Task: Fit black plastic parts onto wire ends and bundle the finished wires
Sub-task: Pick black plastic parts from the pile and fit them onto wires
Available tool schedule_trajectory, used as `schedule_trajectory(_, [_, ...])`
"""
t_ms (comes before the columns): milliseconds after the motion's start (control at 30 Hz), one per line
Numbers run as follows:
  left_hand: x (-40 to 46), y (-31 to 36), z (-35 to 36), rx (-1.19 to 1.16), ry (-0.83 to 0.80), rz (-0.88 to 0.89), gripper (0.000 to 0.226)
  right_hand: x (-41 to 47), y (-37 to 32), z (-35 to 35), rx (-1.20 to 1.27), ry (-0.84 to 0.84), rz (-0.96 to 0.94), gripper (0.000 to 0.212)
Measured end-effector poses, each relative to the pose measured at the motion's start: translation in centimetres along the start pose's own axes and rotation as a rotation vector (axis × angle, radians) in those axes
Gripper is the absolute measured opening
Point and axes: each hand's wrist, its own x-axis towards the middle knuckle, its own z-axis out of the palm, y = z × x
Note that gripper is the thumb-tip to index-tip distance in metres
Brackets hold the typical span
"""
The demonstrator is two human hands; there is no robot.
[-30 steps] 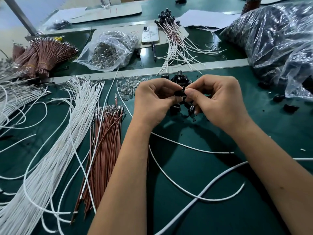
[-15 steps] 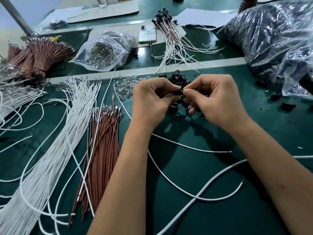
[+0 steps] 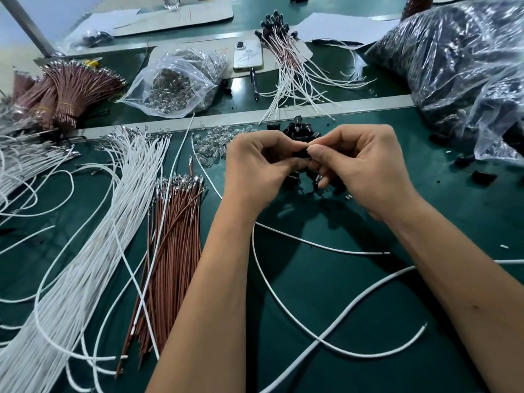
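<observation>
We see a black plastic part (image 3: 301,153) pinched between both hands above the green tabletop (image 3: 326,293), just in front of a small heap of loose black parts (image 3: 300,131). Left hand (image 3: 256,168) has its fingers curled and grips the part from the left; right hand (image 3: 360,165) pinches it with thumb and forefinger from the right. Whether a wire end already sits inside the part we cannot tell. Loose white wires (image 3: 320,246) run across the tabletop under the forearms. Left of the hands lies a bundle of brown wires (image 3: 173,236) with metal terminals at their far ends, and beside it a long sheaf of white wires (image 3: 93,265). Just beyond the left hand sits a scatter of small clear bulbs (image 3: 215,143). Farther back: a clear bag of metal pieces (image 3: 175,80), a white phone (image 3: 248,56), a fan of finished wires with black caps (image 3: 283,55), tied brown bundles (image 3: 62,89) at far left, a large plastic bag of dark parts (image 3: 459,58) at right.
</observation>
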Motion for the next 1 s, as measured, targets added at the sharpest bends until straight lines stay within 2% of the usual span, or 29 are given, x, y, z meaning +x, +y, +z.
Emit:
schedule_trajectory(133, [0.1, 0.0, 0.2, -0.057, 0.055, -0.063, 0.023, 0.2, -0.2, 0.2, 0.198, 0.055, 0.099, 0.007])
schedule_trajectory(300, [0.2, 0.0, 0.7, -0.027, 0.071, -0.071, 0.023, 0.3, -0.2, -0.2, 0.226, 0.109, 0.163, 0.006])
schedule_trajectory(533, [-0.1, 0.1, 1.0, -0.137, 0.066, -0.070, 0.020, 0.3, -0.4, -0.1, 0.234, 0.066, 0.137, 0.019])
schedule_trajectory(1000, [-0.3, 0.1, 1.2, -0.138, 0.070, -0.077, 0.018, 0.0, -0.3, 0.0, 0.227, 0.043, 0.101, 0.019])
